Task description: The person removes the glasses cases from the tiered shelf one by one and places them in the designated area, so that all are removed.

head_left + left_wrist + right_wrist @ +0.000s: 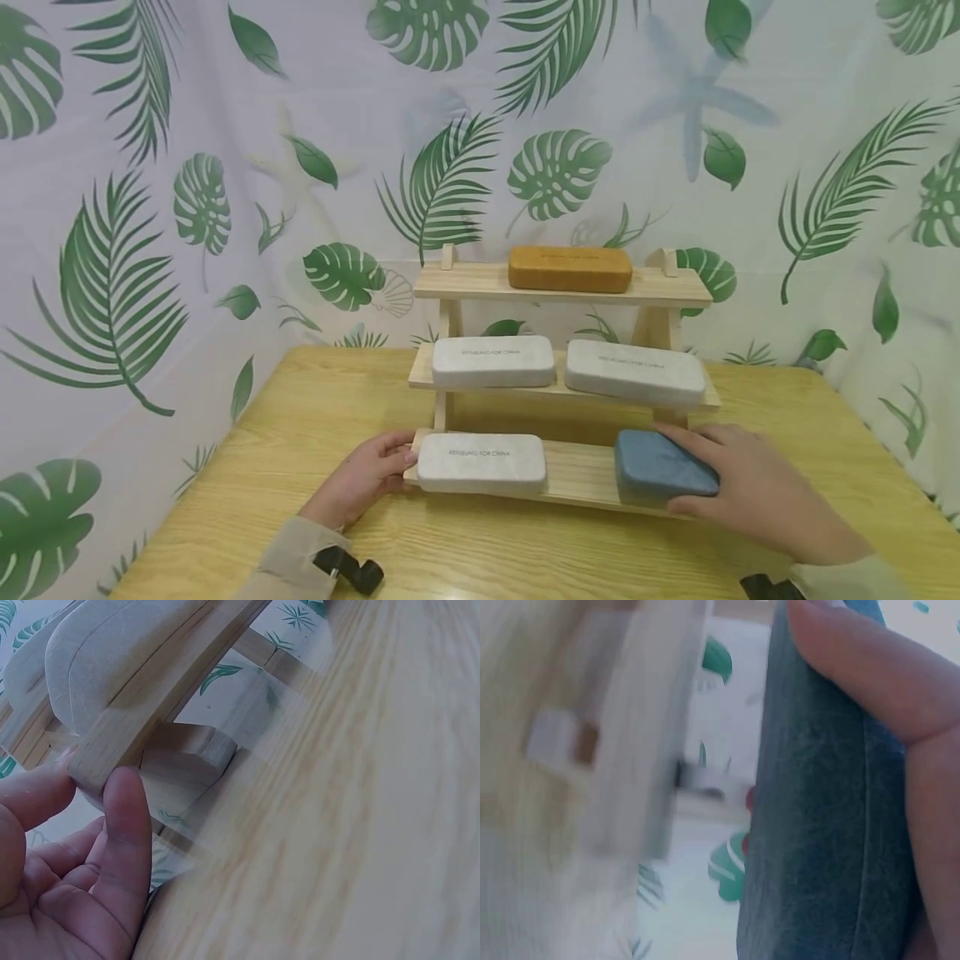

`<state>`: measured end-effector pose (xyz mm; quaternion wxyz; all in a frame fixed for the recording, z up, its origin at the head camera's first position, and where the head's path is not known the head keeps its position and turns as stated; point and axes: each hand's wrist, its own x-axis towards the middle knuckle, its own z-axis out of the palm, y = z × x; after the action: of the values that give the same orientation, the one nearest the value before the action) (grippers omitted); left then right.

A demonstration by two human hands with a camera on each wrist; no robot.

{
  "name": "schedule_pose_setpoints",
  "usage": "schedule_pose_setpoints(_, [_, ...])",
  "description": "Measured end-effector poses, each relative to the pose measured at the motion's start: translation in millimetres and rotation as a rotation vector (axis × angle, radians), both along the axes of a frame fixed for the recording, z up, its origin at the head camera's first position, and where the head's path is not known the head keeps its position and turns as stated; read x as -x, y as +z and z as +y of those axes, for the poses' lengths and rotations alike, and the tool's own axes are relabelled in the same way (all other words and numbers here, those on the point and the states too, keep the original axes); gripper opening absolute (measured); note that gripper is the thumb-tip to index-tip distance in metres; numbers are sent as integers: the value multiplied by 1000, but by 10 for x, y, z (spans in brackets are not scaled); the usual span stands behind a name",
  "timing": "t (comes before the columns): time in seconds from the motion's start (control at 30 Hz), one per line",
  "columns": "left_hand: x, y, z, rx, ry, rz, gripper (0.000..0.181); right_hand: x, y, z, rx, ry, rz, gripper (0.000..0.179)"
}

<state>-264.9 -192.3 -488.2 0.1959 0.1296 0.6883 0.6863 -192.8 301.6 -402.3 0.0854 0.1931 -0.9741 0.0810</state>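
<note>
A blue glasses case (658, 467) is gripped by my right hand (757, 483) at the right end of the bottom shelf. In the right wrist view, the thumb lies along the near side of this case (817, 795), and fingertips show past its other edge, with a gap between case and shelf board. My left hand (367, 471) pinches the left end of the bottom board of a three-tier wooden display rack (577, 462); the left wrist view shows thumb and finger on the board end (112, 754). A white glasses case (482, 462) sits just above that hand on the same shelf.
Two more white cases, a left one (492, 362) and a right one (634, 369), occupy the middle shelf. An orange-brown case (570, 269) lies on the top shelf. The rack stands on a wooden table (300, 400) before a leaf-patterned cloth (337, 208).
</note>
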Motion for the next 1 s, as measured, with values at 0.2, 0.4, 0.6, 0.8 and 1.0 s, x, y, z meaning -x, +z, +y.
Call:
schedule_pose_setpoints(0.2, [10, 0, -12, 1, 13, -14, 63, 7, 50, 201, -8, -26, -25, 99])
schedule_pose_setpoints(0.4, [-4, -4, -11, -4, 9, -8, 63, 27, 60, 366, -11, -21, -30, 99])
schedule_pose_setpoints(0.6, [-6, -30, 10, -13, -2, 14, 59, 75, 34, 610, -35, -16, -15, 97])
schedule_pose_setpoints(0.8, [-4, -22, 0, -10, -1, 8, 59, 146, 16, 869, -75, -11, -22, 94])
schedule_pose_setpoints(1.0, [8, -13, -8, -9, -4, 5, 58, 248, -3, 1031, -110, -73, -45, 98])
